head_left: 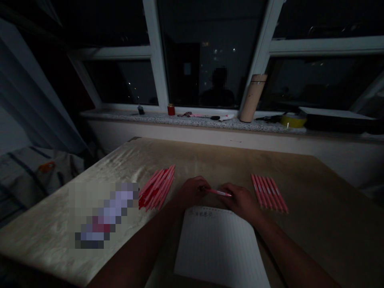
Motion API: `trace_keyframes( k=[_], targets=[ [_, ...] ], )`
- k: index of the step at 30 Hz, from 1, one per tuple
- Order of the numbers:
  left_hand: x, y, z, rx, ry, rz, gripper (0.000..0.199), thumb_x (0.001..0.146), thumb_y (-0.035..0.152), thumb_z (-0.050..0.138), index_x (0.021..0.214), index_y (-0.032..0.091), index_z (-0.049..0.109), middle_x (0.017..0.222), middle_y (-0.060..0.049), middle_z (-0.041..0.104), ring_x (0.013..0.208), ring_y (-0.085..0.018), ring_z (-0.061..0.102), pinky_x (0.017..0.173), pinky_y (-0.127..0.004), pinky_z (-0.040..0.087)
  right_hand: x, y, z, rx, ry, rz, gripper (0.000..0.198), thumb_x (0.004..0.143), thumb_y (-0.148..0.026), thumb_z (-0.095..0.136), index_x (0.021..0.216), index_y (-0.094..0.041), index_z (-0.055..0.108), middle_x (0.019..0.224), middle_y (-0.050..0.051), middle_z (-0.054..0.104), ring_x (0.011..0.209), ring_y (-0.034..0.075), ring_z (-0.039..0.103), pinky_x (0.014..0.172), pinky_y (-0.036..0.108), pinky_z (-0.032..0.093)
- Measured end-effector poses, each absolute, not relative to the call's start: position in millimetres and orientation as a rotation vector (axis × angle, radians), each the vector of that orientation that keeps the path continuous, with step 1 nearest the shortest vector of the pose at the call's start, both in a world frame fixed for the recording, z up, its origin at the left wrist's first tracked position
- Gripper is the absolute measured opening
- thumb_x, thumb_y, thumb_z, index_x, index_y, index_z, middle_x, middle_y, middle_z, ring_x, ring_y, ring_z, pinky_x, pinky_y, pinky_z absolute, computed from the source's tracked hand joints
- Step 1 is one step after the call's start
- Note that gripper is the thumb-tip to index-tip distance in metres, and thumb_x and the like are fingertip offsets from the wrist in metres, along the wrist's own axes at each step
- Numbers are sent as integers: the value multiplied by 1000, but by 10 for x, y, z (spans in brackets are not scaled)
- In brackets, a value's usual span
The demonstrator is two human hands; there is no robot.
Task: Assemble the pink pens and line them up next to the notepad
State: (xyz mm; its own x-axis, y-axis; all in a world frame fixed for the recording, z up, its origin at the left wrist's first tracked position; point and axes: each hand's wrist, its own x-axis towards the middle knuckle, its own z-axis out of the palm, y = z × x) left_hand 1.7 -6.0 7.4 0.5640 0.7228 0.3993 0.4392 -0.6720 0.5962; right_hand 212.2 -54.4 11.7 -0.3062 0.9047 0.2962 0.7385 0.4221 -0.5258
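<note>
A pink pen (218,192) with a pale label lies level between my two hands, above the top edge of a lined notebook (219,248). My left hand (193,191) is closed on its left end. The fingers of my right hand (239,199) are closed around its right end, and the pointed tip shows in front of them. A loose pile of similar pink pens (159,188), with something red among them, lies left of my left hand. To the right of my right hand, several pink pens (269,193) lie side by side in a slanted row.
A blurred-out, pale object (111,212) lies on the left of the table (228,160). On the windowsill (156,118) stand a tall tan cylinder (253,98), a small red jar (171,110) and a yellow tape roll (293,121). The room is dim.
</note>
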Motion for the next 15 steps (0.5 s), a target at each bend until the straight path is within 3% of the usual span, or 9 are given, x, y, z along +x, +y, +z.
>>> trace_keyframes(
  k=[5,12,15],
  targets=[
    [19,-63,85,2376,944,887,7,75,17,59,78,14,65,76,-2,59,68,-10,54,62,-20,39,2132,-547,114,-1395,-2124,385,14,81,-32,53,85,-21,59,74,1,65,64,14,58,56,22,37],
    [15,-77,131,2361,949,881,9,76,19,57,77,14,65,75,-3,59,68,-11,54,62,-21,40,2124,-553,147,-1331,-2201,366,26,88,-36,43,82,-20,63,78,4,65,70,16,59,62,25,39],
    [15,-83,133,2364,951,879,8,75,17,57,77,14,65,75,-2,59,69,-11,54,63,-21,40,2113,-548,126,-1379,-2160,386,17,83,-34,51,87,-21,61,75,3,65,67,16,60,58,24,39]
  ],
)
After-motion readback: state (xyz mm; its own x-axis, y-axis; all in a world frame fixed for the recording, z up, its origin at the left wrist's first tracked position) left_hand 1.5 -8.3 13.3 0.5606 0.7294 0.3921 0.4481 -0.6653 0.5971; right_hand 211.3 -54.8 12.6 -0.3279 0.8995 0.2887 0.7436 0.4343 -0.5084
